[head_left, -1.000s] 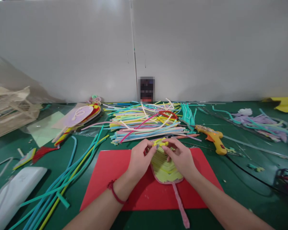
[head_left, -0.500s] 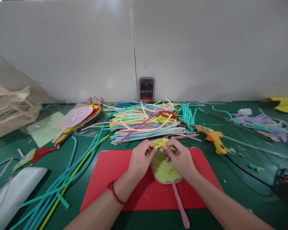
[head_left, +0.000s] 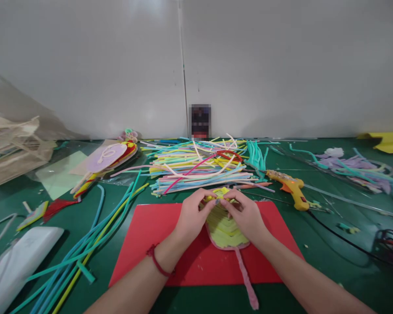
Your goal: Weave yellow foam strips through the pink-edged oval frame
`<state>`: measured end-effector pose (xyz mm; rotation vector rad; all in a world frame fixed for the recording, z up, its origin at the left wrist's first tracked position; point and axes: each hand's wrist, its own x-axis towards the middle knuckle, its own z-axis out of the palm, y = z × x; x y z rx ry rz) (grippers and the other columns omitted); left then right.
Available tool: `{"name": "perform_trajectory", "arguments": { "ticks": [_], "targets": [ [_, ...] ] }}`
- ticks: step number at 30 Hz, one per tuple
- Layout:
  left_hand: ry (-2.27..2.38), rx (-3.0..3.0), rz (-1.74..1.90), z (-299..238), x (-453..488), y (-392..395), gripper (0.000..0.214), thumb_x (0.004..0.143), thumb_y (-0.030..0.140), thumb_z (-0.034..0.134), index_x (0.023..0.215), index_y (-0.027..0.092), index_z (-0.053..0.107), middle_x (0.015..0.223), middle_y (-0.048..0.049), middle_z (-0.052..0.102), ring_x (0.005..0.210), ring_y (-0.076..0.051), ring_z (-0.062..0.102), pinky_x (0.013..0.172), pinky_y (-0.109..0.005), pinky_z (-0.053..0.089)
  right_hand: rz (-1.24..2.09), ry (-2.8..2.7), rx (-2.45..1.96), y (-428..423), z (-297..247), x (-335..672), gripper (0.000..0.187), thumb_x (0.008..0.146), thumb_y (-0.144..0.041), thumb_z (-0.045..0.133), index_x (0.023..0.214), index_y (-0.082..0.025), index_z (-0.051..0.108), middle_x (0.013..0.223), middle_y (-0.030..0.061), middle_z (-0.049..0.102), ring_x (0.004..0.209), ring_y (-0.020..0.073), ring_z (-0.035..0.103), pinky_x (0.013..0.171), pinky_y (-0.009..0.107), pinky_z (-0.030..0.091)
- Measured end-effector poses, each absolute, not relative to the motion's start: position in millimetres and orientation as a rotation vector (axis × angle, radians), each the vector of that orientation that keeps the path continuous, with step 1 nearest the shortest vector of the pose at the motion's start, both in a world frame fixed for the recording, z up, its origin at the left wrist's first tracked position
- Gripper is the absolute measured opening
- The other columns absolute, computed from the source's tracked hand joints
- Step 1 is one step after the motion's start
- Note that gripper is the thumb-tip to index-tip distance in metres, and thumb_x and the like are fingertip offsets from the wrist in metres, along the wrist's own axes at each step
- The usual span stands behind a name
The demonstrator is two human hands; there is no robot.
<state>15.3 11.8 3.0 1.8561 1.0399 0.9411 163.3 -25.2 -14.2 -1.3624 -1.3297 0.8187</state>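
A yellow-green woven fan (head_left: 225,230) with a pink fuzzy rim and a pink handle (head_left: 247,281) lies on a red mat (head_left: 150,244). My left hand (head_left: 192,214) and my right hand (head_left: 245,216) meet at the fan's far edge. Both pinch a short yellow strip (head_left: 218,197) there, fingers curled and close together. A red cord circles my left wrist (head_left: 157,264).
A pile of coloured fuzzy sticks (head_left: 196,168) lies just beyond the mat. A yellow glue gun (head_left: 291,188) with a black cable rests to the right. Long teal and yellow sticks (head_left: 94,237) run along the left. Finished fans (head_left: 109,159) and a white object (head_left: 16,266) sit further left.
Both hands have stayed at the fan's far edge. The fingertips have drawn closer together on the yellow strip, which now lies flatter.
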Motion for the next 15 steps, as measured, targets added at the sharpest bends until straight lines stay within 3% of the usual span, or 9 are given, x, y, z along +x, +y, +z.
{"name": "perform_trajectory", "arguments": {
  "ticks": [8,15],
  "targets": [
    [1.189,1.733,1.023,1.3,14.9,13.0,0.01,0.078,0.023,0.054,0.08,0.019,0.063,0.074,0.0007,0.066,0.068,-0.012,0.058,0.063,-0.021,0.044,0.858,-1.281,-1.391,-24.6,-11.1,161.1,0.027,0.073,-0.034,0.063,0.097,-0.024,0.065,0.089,0.0044,0.061,0.065,0.0133,0.056,0.043,0.019,0.044],
    [1.135,1.712,0.98,1.7,15.7,14.4,0.015,0.074,0.024,0.057,0.087,0.019,0.064,0.084,-0.0013,0.068,0.072,-0.014,0.059,0.066,-0.023,0.047,0.838,-1.232,-1.363,-23.1,-14.8,163.3,0.015,0.076,-0.034,0.06,0.081,-0.021,0.065,0.082,0.0044,0.062,0.061,0.0133,0.056,0.042,0.02,0.045]
  ]
}}
